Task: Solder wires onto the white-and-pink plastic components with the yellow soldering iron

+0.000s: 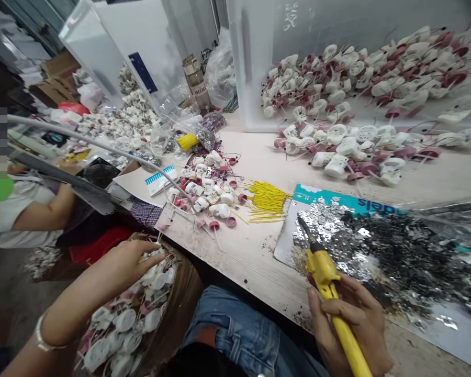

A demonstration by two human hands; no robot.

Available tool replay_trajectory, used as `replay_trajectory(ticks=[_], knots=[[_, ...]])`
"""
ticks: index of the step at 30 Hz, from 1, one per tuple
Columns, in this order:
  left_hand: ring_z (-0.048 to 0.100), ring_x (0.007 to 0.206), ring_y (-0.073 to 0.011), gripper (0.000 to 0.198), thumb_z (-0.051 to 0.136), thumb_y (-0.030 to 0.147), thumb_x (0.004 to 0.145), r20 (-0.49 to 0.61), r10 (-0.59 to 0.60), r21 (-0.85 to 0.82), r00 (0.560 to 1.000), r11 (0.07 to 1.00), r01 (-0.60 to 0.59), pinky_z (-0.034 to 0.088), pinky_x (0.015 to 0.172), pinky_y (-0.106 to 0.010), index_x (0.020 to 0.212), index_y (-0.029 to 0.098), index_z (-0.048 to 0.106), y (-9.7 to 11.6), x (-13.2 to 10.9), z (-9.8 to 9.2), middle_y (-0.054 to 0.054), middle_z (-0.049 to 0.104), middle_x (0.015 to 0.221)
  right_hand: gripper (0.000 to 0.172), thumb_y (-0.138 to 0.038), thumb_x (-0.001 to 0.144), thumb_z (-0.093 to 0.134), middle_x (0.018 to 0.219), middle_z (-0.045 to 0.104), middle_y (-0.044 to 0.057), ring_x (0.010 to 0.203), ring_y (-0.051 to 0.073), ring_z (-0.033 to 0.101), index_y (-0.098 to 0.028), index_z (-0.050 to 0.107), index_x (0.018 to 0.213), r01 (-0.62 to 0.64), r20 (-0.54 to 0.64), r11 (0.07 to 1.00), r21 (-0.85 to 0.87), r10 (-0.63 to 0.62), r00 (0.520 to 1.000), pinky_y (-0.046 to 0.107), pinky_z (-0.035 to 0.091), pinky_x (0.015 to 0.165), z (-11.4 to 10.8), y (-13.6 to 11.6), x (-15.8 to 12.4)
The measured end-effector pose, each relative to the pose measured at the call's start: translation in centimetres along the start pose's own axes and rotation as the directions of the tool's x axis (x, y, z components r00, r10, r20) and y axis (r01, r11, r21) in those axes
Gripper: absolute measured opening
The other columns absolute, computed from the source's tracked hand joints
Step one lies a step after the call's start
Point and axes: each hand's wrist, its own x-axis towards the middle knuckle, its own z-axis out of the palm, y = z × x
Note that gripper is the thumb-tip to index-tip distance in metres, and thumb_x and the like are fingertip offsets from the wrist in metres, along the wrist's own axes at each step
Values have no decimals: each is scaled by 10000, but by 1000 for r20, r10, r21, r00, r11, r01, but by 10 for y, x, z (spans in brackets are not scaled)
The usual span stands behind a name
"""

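My left hand [135, 260] is over the cardboard box [180, 293] at the table's edge, which is full of white and pink plastic parts [125, 319]. Its fingers point toward the table, and whether they pinch something small is hard to make out. In my right hand [351, 319] is a yellow soldering tool [325, 272], its dark tip directed up and left over silvery metal plates [322, 220]. Those plates lie on a white and teal sheet [284, 241]. Yellow wires [269, 201] are spread left of the sheet, beside white motors and pink caps [208, 193].
Behind stands a translucent bin [255, 63] with more white and pink parts. A bottle [196, 84] and a plastic bag [220, 73] are at the back. A grey rod [102, 142] crosses the left side. Another person's arm [47, 212] is at the left.
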Motion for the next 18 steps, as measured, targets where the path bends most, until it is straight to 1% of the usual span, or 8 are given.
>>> replay_trajectory(ticks=[2,4,8,9,10,13,16,18], knots=[[695,948,-283,353,478,439,893,23,189,-89,982,978,-187,514,853,-353,974,224,746,31,8,2,-79,750,1017,191,-101,760,718,1113,575,51,906,121,660,-179,564,678,-3,-17,1000,-16,3,1000,233,564,737,-1,-2,1],[686,982,-251,287,562,379,872,47,403,-181,914,903,-389,505,878,-319,1054,228,725,73,20,7,-63,741,1062,197,-83,755,707,1109,580,45,911,123,657,-181,562,666,-13,-58,998,-56,10,998,238,567,747,-6,-3,3],[694,923,-181,264,622,325,877,84,794,-358,602,588,-726,508,807,-245,1109,228,706,169,65,6,-44,749,1036,215,-65,755,689,1135,580,49,894,131,676,-184,533,667,-34,-174,990,-135,10,985,247,585,721,-21,3,8],[694,882,-160,245,615,307,885,37,838,-368,545,518,-772,507,787,-232,1093,219,711,194,81,3,-39,753,1014,218,-68,756,685,1146,580,55,877,133,683,-185,523,670,-9,-181,986,-168,-22,983,241,584,690,-27,6,9],[688,841,-142,215,595,298,899,-25,851,-349,524,484,-802,505,768,-225,1047,212,724,219,99,-1,-32,755,993,221,-72,755,685,1145,588,59,854,134,690,-186,514,674,31,-165,978,-205,-66,984,229,579,656,-33,10,9],[661,893,-165,201,569,245,901,-326,674,-218,663,629,-746,492,846,-280,1023,181,716,289,154,-10,-56,738,1008,243,-77,732,702,1010,652,43,775,136,706,-200,496,689,204,14,927,-313,-211,977,191,550,571,-47,23,6],[540,1152,-306,245,576,202,874,-460,536,-200,708,714,-671,384,1010,-463,1075,95,664,338,198,-12,-171,642,1178,249,-92,744,695,975,655,41,754,132,708,-202,484,671,170,-51,909,-381,-204,978,186,557,569,-50,31,-3],[442,1237,-381,310,640,198,821,-517,466,-216,718,741,-636,298,1052,-552,1096,57,627,354,215,-9,-220,570,1248,251,-118,753,692,1068,634,61,748,127,710,-192,477,648,89,-131,926,-368,-146,981,183,560,559,-48,34,-8]])
